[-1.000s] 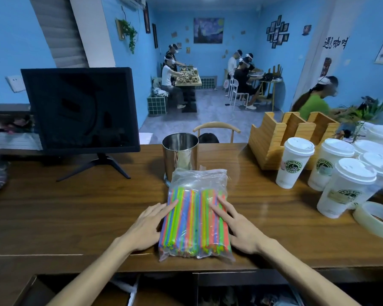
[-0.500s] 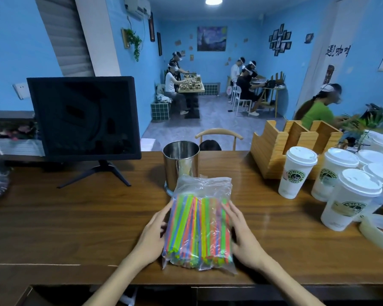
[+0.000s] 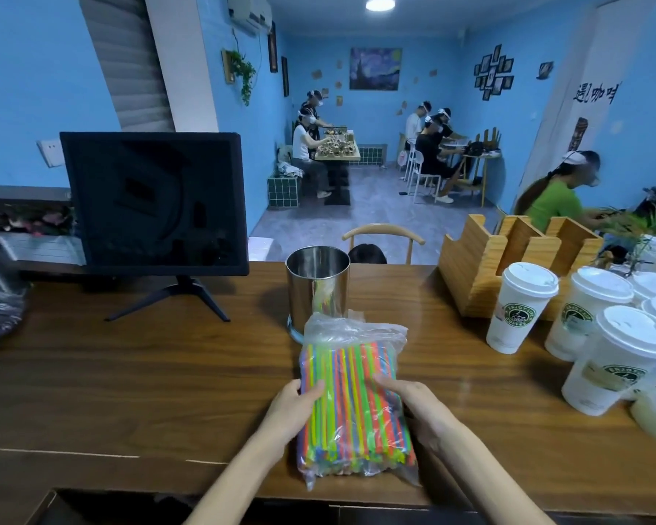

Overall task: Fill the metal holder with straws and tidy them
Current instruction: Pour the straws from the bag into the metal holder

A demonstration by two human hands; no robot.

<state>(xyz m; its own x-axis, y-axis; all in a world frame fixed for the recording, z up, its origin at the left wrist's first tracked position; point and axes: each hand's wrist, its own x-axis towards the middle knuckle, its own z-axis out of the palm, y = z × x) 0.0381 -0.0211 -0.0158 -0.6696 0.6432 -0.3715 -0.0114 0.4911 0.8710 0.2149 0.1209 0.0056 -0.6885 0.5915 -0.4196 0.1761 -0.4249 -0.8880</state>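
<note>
A clear bag of colourful straws (image 3: 355, 405) lies on the wooden counter (image 3: 129, 380), gripped at its sides by the left hand (image 3: 292, 405) and right hand (image 3: 413, 403). Just beyond stands the metal holder (image 3: 317, 288).

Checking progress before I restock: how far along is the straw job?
Nothing looks done: the metal holder shows no straws above its rim. In hand: the left hand and right hand grip the bag of straws by its sides. Left: take the straws out, fill the holder, tidy.

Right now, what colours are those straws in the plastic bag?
The straws are mixed bright green, orange, blue, yellow and pink, seen best in the head view.
</note>
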